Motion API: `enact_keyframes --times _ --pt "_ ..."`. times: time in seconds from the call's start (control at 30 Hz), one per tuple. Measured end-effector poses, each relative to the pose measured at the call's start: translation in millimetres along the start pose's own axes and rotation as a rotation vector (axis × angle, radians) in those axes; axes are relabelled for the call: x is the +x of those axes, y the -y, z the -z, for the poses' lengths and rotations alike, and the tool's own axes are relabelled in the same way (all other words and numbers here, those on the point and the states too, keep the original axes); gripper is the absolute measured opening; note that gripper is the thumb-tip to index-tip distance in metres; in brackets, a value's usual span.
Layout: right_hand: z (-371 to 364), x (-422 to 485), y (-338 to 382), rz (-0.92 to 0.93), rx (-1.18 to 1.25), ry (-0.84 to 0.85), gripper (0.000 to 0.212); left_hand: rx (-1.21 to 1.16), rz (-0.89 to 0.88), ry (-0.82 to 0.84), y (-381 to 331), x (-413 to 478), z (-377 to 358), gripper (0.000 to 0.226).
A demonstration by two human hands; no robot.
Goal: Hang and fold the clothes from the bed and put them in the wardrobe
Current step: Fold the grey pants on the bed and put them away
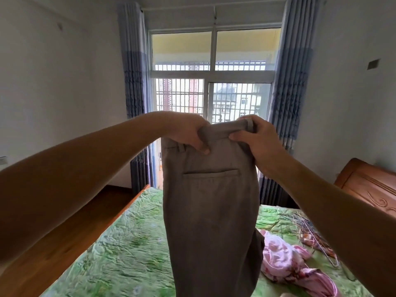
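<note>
Both hands hold a pair of grey trousers point(211, 211) up by the waistband, in front of the barred window point(212, 71). The left hand point(187, 132) is curled tight round one end of the band, with one digit pressed down on the near face. Just beside it, the right hand point(258, 142) grips the other end, fingers wrapped behind and thumb in front. The trousers hang straight, folded lengthwise, with the back pocket facing the camera and the legs dropping over the green bed sheet point(128, 254). Further right, a crumpled pink garment point(285, 261) lies on the bed, with wire hangers point(310, 234) beyond it.
</note>
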State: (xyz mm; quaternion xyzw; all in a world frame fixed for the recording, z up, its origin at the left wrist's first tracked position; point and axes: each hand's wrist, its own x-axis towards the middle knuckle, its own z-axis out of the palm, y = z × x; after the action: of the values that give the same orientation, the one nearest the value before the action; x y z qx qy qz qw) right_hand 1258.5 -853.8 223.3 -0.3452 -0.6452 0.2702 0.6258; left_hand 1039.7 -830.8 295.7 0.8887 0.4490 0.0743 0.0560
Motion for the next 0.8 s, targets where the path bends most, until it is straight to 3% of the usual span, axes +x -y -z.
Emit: enact_keyframes --times 0.1,0.2,0.3,0.4,0.5,0.7,0.8 --pt "9 -3 -12 -0.050 0.064 0.074 0.033 -0.005 -0.024 -0.053 3 7 -2 0.030" --pt "19 -31 -56 -0.287 0.015 0.318 0.051 -0.050 -0.017 -0.125 9 3 14 0.023" --pt "20 -63 -116 -0.454 -0.208 0.464 0.026 -0.039 0.016 -0.174 15 -5 34 0.025" --pt "21 -73 -152 -0.451 -0.287 0.440 0.004 -0.027 0.045 -0.222 28 -16 49 0.021" --pt "15 -74 -164 -0.520 -0.331 0.308 0.017 -0.008 0.062 -0.275 40 -28 59 0.017" --pt "-27 -80 -161 -0.704 0.000 0.009 0.024 0.018 0.129 -0.353 60 -53 72 0.013" --pt "-47 -84 -156 -0.819 0.230 0.032 0.031 -0.002 0.169 -0.391 65 -64 79 0.017"
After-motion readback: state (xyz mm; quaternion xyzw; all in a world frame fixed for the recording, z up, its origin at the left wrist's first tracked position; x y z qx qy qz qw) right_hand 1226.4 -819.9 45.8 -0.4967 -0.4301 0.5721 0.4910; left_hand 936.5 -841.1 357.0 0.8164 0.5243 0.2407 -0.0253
